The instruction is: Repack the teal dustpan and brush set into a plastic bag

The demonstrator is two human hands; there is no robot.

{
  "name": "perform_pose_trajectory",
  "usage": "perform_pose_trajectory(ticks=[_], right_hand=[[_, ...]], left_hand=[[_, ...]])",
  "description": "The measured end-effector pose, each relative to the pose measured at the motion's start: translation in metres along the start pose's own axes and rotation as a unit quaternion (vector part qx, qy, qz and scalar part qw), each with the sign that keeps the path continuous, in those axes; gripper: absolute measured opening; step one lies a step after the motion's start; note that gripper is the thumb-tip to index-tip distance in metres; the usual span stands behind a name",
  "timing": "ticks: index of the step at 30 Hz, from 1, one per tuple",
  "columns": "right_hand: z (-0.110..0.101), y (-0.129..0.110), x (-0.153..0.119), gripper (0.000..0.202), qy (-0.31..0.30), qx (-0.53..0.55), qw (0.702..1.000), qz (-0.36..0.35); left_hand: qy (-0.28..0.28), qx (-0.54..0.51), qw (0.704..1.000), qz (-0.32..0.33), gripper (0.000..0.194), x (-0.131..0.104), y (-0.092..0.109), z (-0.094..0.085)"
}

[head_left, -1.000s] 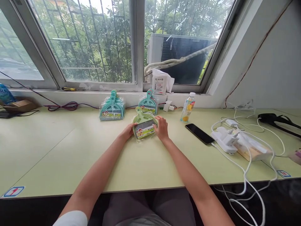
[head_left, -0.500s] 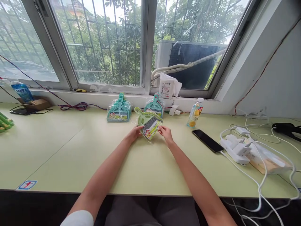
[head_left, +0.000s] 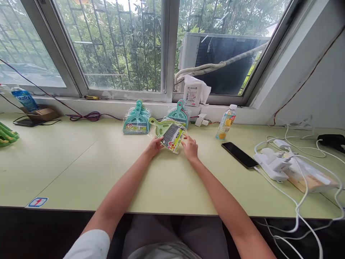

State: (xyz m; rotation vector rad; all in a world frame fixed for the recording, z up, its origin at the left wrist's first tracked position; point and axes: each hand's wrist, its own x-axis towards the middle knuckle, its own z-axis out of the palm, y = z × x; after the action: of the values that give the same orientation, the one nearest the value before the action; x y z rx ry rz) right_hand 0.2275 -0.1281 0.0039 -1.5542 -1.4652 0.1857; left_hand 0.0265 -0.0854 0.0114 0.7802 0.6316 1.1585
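A light green dustpan-and-brush set (head_left: 174,135) in clear plastic wrap is tilted above the table, its handle pointing up and left. Grey bristles and a printed yellow-green label face me. My left hand (head_left: 155,146) is closed on its lower left edge. At the opposite edge is my right hand (head_left: 191,148), thumb and fingers apart; whether the fingertips touch the wrap I cannot tell. Behind the set, a stack of wrapped teal dustpan sets (head_left: 136,120) leans by the wall, with another wrapped teal set (head_left: 179,114) to its right, partly hidden.
To the right stand a drink bottle (head_left: 226,122), a black phone (head_left: 239,155) and a white power strip (head_left: 272,165) with tangled cables. A tissue pack (head_left: 193,94) sits on the sill. Green wrapped items (head_left: 7,135) lie at far left on the table (head_left: 67,180).
The green dustpan set has turned a little clockwise, its handle shifting left and lower. My right hand's fingers have loosened from its right edge. The whole view has shifted slightly.
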Motion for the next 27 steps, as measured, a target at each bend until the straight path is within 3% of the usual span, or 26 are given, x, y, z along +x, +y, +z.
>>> perform_pose_trajectory(ticks=[3,6,10,13,18,22,27], right_hand=[[-0.002,0.004,0.003,0.039,-0.002,0.090,0.994,0.059],[-0.003,0.006,0.006,0.049,-0.007,0.213,0.965,0.156],[-0.002,0.005,0.006,0.041,-0.052,0.304,0.932,0.191],[-0.001,0.005,0.005,0.031,-0.032,0.263,0.945,0.189],[-0.004,0.008,0.008,0.036,0.038,0.216,0.954,0.204],[-0.014,0.009,0.016,0.044,0.031,0.204,0.952,0.224],[-0.028,0.001,0.024,0.040,0.001,0.218,0.957,0.189]], left_hand=[[-0.001,0.010,1.000,-0.007,0.028,-0.001,-0.001,0.002],[-0.014,0.016,1.000,-0.001,0.034,-0.001,-0.003,0.003],[-0.091,0.022,0.996,0.002,0.043,-0.002,-0.006,0.001],[-0.155,0.037,0.987,-0.007,0.047,-0.006,-0.008,0.003],[-0.180,0.051,0.982,-0.010,0.049,-0.011,-0.011,0.009],[-0.200,0.092,0.975,-0.029,0.044,-0.011,-0.011,0.007],[-0.189,0.102,0.976,-0.039,0.038,-0.009,-0.014,0.007]])
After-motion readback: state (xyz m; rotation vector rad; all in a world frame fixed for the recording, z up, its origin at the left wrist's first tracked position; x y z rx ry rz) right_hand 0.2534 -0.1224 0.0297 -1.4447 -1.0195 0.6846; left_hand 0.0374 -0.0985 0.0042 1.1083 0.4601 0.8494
